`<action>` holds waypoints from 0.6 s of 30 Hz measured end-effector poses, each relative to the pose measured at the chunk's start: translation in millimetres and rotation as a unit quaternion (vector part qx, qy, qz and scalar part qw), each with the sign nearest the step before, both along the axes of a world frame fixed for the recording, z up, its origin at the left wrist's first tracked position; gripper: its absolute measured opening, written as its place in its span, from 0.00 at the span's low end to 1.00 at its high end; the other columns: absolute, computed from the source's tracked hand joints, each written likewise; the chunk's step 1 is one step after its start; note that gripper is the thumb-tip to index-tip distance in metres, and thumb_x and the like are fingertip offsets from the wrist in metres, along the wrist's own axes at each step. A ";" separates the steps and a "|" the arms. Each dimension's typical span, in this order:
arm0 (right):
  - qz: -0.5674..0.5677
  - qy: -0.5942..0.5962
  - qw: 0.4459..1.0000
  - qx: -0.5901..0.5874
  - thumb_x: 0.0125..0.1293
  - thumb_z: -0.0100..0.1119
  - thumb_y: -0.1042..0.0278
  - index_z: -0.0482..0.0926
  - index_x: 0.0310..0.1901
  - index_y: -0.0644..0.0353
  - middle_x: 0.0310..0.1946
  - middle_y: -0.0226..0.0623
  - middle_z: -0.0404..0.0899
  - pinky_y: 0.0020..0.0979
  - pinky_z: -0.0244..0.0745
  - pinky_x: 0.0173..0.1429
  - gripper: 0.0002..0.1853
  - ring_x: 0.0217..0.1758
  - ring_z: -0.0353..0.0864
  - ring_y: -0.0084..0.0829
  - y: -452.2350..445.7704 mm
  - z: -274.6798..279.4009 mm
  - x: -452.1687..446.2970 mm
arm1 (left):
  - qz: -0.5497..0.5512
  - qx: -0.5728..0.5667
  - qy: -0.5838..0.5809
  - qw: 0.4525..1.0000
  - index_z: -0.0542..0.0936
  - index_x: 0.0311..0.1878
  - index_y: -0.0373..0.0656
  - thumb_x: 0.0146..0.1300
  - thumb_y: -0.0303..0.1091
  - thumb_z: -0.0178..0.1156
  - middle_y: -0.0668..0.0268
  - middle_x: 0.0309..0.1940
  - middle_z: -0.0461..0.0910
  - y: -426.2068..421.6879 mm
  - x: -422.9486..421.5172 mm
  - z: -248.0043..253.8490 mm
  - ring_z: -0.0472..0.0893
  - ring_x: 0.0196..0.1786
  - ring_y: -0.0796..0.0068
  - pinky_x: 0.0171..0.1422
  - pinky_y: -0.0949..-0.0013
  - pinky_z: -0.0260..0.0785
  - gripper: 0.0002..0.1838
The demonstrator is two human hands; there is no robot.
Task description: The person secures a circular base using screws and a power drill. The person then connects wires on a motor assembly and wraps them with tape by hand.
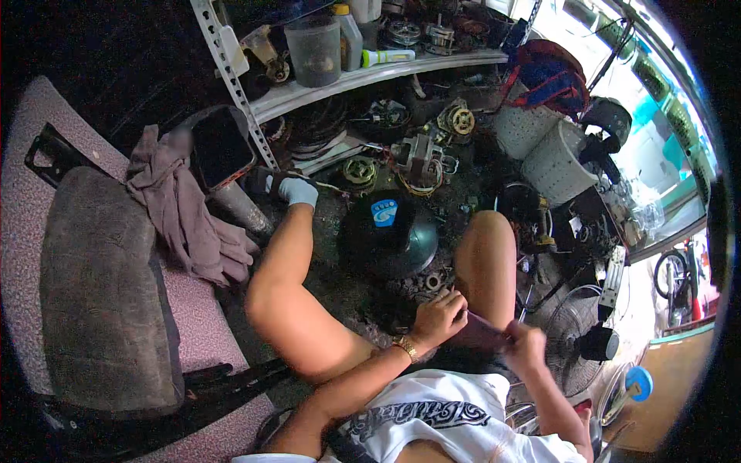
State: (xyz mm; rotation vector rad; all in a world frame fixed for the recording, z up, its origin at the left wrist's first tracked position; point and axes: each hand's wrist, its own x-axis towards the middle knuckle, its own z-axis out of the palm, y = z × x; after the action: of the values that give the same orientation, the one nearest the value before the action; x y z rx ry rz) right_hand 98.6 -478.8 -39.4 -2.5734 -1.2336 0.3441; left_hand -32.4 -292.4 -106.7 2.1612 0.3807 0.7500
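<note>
My left hand [441,318], with a gold watch at its wrist, is closed on one end of a thin purplish strip [486,322]. The strip runs slantwise to my right hand [525,349], whose closed fingers grip its other end. I cannot make out what kind of strip it is. Both hands are in front of my body, near my bent right knee. On the floor beyond them lies a dark rounded housing [413,251] with a blue label [384,212]. A small metal ring [434,281] lies near the left hand.
Motor parts [421,162] litter the floor ahead, below a metal shelf [370,76] with a grey bucket [313,50]. To the left are a cushion [100,285], a cloth [181,208] and a phone [221,147]. White bins [559,166] and a fan guard [575,328] stand right.
</note>
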 end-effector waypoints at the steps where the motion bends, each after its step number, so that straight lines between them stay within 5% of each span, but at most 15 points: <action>1: 0.009 -0.045 0.998 0.039 0.45 0.68 0.63 0.79 0.32 0.52 0.20 0.42 0.78 0.42 0.74 0.28 0.11 0.24 0.80 0.46 6.4 12.7 10.3 | -0.008 0.015 -0.008 1.000 0.73 0.31 0.45 0.55 0.35 0.59 0.65 0.30 0.74 -0.1 1.5 2.2 0.77 0.37 0.62 0.38 0.59 0.71 0.07; 6: 0.038 -0.125 0.987 0.093 0.44 0.68 0.63 0.78 0.30 0.53 0.19 0.42 0.77 0.42 0.74 0.28 0.11 0.24 0.79 0.47 29.8 20.7 22.2 | -0.007 0.011 0.002 1.000 0.72 0.31 0.43 0.52 0.33 0.60 0.61 0.30 0.74 0.9 8.8 -11.4 0.76 0.37 0.57 0.41 0.57 0.70 0.08; 8: 0.160 -0.114 0.980 0.011 0.45 0.67 0.60 0.79 0.32 0.52 0.20 0.42 0.78 0.42 0.75 0.29 0.12 0.24 0.79 0.46 39.3 32.4 13.2 | 0.046 -0.079 0.059 0.994 0.72 0.31 0.41 0.52 0.33 0.61 0.57 0.29 0.74 12.7 6.1 -30.6 0.76 0.37 0.53 0.41 0.55 0.70 0.09; 12: 0.231 -0.116 0.959 -0.119 0.49 0.65 0.64 0.83 0.31 0.52 0.22 0.40 0.79 0.41 0.75 0.31 0.07 0.27 0.80 0.45 73.1 50.5 38.4 | -0.052 -0.037 0.151 0.986 0.76 0.39 0.41 0.53 0.35 0.62 0.53 0.36 0.79 15.0 15.2 -45.1 0.79 0.40 0.52 0.44 0.56 0.71 0.12; 15: 0.248 -0.102 0.959 0.094 0.50 0.65 0.66 0.81 0.34 0.53 0.25 0.40 0.80 0.39 0.74 0.33 0.08 0.29 0.80 0.45 111.9 39.9 85.8 | -0.152 0.041 0.222 0.962 0.78 0.40 0.44 0.55 0.40 0.61 0.57 0.37 0.80 18.3 7.9 -38.4 0.80 0.41 0.55 0.44 0.56 0.72 0.13; 18: 0.150 -0.032 0.986 0.070 0.54 0.64 0.70 0.78 0.34 0.59 0.27 0.41 0.80 0.34 0.74 0.36 0.07 0.31 0.81 0.39 154.2 60.6 95.2 | -0.178 0.148 0.296 0.927 0.78 0.35 0.46 0.55 0.44 0.60 0.60 0.32 0.80 15.5 -27.0 -39.1 0.81 0.40 0.57 0.42 0.55 0.73 0.13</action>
State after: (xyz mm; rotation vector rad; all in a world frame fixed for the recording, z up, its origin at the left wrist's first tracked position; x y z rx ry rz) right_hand 193.8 -324.6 21.2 -2.2979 -1.6128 0.2249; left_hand -59.4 -277.0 -145.8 2.6249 0.1677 -0.0727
